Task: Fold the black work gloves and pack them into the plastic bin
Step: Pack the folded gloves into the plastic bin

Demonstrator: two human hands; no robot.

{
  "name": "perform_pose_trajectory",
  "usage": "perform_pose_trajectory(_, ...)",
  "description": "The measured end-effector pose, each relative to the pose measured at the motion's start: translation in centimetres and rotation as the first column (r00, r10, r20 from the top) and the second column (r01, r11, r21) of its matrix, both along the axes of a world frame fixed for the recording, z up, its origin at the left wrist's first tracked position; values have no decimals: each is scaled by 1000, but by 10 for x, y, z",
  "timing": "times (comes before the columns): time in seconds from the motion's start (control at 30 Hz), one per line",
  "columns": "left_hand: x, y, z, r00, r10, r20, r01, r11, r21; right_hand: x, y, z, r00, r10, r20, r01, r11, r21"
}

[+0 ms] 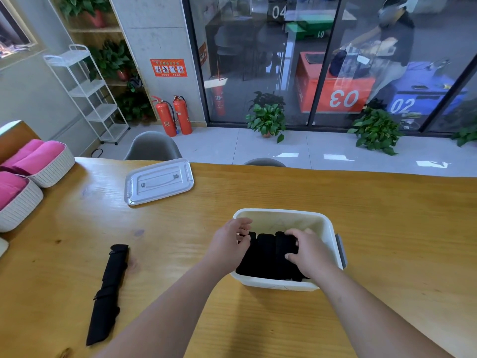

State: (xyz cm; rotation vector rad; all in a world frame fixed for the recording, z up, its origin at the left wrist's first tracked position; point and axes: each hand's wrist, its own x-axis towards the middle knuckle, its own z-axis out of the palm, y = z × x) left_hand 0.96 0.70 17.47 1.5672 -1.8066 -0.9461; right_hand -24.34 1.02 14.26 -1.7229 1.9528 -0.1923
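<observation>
Left hand (228,245): fingers (241,224) curled onto the end of the left bundle. Right hand (308,251): fingers (300,235) and thumb clasp the right bundle. Folded gloves (265,251) sit side by side in the bin (284,213). Step: packing, seemingly near done. Next, probably: let go, reach left for the loose glove (108,293) on the table (387,228), fold it.

Black gloves (268,254) in a white bin (271,284), honey-yellow wood-grain table (387,228), pink cushions (38,153), perhaps, in white ribbed baskets (53,173)
</observation>
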Motion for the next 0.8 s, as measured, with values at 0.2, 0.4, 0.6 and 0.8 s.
perform_pose_trajectory(0.2, -2, 3, 0, 1000, -2, -15, 2, 1000, 3, 8, 0, -5, 990, 133, 42, -136, 989, 63)
perform_pose_trajectory(0.4, 12, 11, 3, 993, 50, -104, -54, 998, -33, 8, -9, 6, 986, 145, 82, -150, 987, 56)
perform_pose_trajectory(0.6, 52, 19, 2, 983, 164, -85, -165, 986, -6, 39, -20, 42, 954, 95, 284, -82, 995, -58)
perform_pose_trajectory(0.8, 104, 37, -13, 963, 271, 0, -270, 961, 51, 107, -26, 75, 900, 187, 393, -159, 982, -104)
